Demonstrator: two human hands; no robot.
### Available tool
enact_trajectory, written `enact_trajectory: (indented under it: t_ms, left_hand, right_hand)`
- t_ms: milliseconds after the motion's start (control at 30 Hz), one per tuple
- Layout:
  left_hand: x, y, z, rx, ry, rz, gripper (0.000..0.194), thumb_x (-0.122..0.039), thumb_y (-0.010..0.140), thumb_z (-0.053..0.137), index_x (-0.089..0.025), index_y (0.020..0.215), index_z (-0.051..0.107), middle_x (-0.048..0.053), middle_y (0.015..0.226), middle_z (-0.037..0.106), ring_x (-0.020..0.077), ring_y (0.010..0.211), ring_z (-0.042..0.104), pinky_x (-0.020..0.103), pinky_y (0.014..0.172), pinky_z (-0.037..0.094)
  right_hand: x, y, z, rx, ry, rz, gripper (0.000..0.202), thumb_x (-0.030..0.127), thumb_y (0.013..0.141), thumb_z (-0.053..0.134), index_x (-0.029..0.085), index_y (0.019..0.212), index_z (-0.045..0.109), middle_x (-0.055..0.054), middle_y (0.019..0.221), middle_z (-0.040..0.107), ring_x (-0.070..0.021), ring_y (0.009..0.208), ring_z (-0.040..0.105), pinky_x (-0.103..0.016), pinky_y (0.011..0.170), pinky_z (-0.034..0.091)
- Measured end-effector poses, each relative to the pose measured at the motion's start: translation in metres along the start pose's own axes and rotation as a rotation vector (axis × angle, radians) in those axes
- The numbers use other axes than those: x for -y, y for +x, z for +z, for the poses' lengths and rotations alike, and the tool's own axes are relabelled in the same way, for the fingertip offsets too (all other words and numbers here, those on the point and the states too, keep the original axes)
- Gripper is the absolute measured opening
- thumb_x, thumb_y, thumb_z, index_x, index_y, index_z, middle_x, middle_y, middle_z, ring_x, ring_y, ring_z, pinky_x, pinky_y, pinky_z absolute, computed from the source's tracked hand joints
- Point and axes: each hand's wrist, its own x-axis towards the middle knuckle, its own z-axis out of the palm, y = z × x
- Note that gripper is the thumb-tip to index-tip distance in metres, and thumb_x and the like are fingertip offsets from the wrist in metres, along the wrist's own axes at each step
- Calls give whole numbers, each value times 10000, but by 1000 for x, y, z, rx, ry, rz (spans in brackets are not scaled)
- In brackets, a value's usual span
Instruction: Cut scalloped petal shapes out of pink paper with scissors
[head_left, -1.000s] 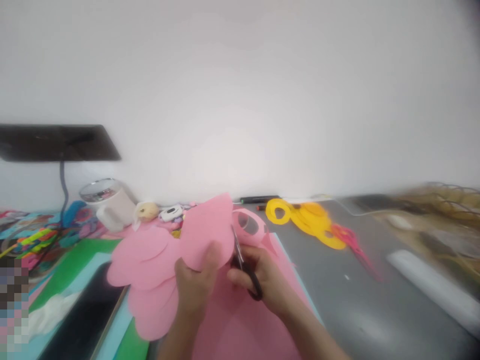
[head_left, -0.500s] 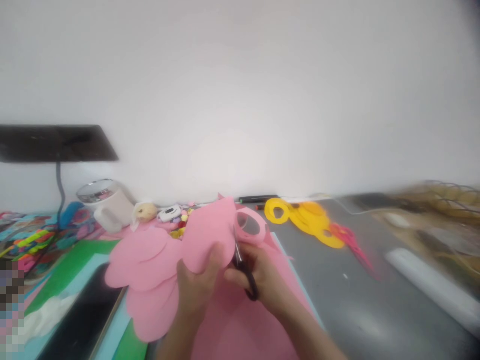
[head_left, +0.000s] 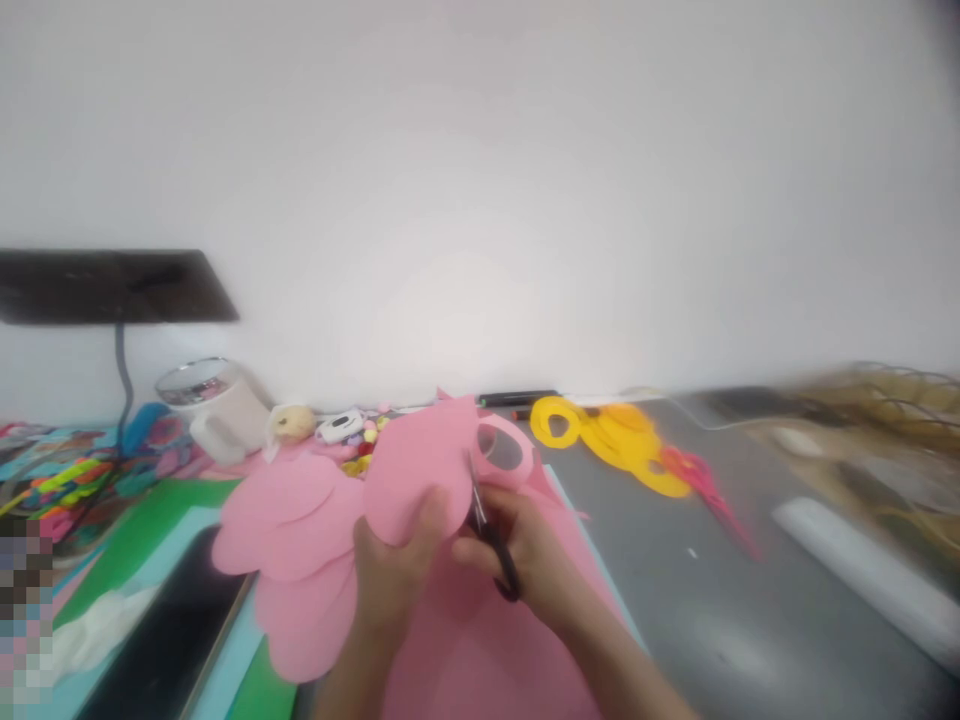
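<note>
My left hand grips the lower edge of a pink sheet piece, paper or felt, with the thumb across its front. In my right hand is a pair of scissors with black handles. Their blades point up along the right edge of the held piece. Below both hands lies a larger pink sheet. Several rounded pink cut pieces overlap to the left of my left hand. Just behind my right hand sits a pink offcut with a round hole.
Yellow cut rings and pink-handled scissors lie at the right. A white mug stands at the back left, near a dark screen-like panel. A white roll rests far right; a black flat object lies left.
The held pink piece has tilted slightly, its top edge now sitting lower. My right hand and the scissors have shifted a little to the right.
</note>
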Motion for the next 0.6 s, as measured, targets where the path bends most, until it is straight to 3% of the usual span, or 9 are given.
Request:
enact_trajectory:
  t_ms: [133, 600]
  left_hand:
    - [0, 0, 1, -5, -31, -8, 400, -507, 550, 712, -160, 724, 615, 146, 758, 696, 320, 741, 674, 466, 663, 540]
    - [-13, -3, -3, 82, -161, 64, 240, -381, 613, 701, -149, 590, 644, 77, 611, 715, 235, 622, 685, 270, 504, 509]
  right_hand:
    - [-5, 1, 0, 8, 24, -4, 268, 251, 662, 764, 203, 624, 503, 77, 536, 408, -83, 496, 329, -200, 468, 298]
    - [3, -2, 2, -51, -139, 20, 134, 110, 650, 603, 208, 604, 523, 63, 538, 472, -96, 503, 445, -199, 472, 343]
